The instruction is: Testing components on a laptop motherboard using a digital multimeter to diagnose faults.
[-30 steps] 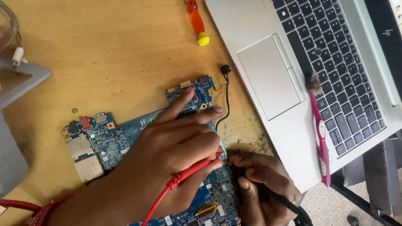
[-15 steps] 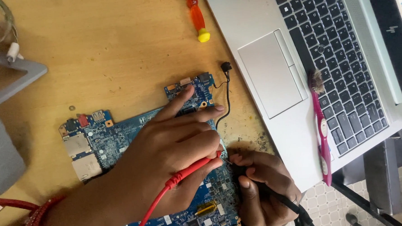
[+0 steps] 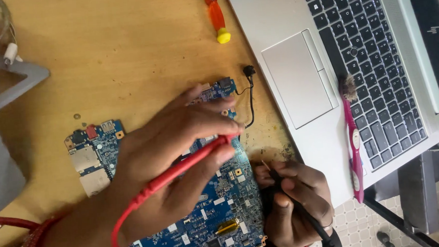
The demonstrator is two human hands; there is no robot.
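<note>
A blue circuit board lies flat on the wooden table. My left hand rests across the board and grips a red test probe, its tip pressed near the board's upper right part. My right hand sits at the board's right edge and holds a black test probe whose metal tip points up and left, next to the board. A red lead runs back from the red probe under my left wrist. Much of the board's middle is hidden by my left hand.
An open silver laptop lies to the right, with a pink toothbrush on its palm rest. A red and yellow screwdriver lies at the top. A thin black wire with a small plug leaves the board. A grey stand is at left.
My left hand has shifted slightly, with the red probe tip moving up and right along the board. The right hand with the black probe has stayed nearly in place.
</note>
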